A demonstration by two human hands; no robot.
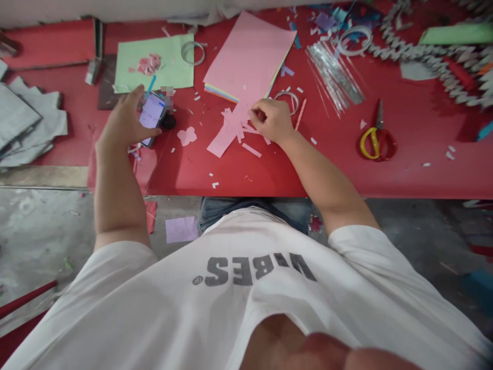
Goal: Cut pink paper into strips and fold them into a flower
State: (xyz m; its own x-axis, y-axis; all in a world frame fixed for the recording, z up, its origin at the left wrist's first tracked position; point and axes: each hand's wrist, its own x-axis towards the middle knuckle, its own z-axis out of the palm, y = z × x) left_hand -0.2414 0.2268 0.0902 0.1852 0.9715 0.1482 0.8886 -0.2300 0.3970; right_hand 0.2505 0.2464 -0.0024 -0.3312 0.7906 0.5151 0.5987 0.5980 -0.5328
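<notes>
My left hand (125, 117) curves around a phone (151, 114) with a lit screen, thumb across its lower end and fingers at its upper left. A dark round object (168, 122) lies against the phone's right side. My right hand (272, 119) is curled, its fingertips together over pink paper strips (231, 125); whatever is between them is hidden. Just left of the strips lies a pink flower-shaped cutout (187, 136). Behind my right hand is a stack of coloured paper (250, 56), pink on top. A tape roll (293, 98) sits beside that hand.
Scissors (376, 137) with yellow and red handles lie at right, below silvery strips (335, 77). A green sheet (173, 61) bears pink scraps (149, 63) and another tape roll (192, 53). Folded grey papers (23, 121) are at far left. The red table's front edge (239, 194) runs before me.
</notes>
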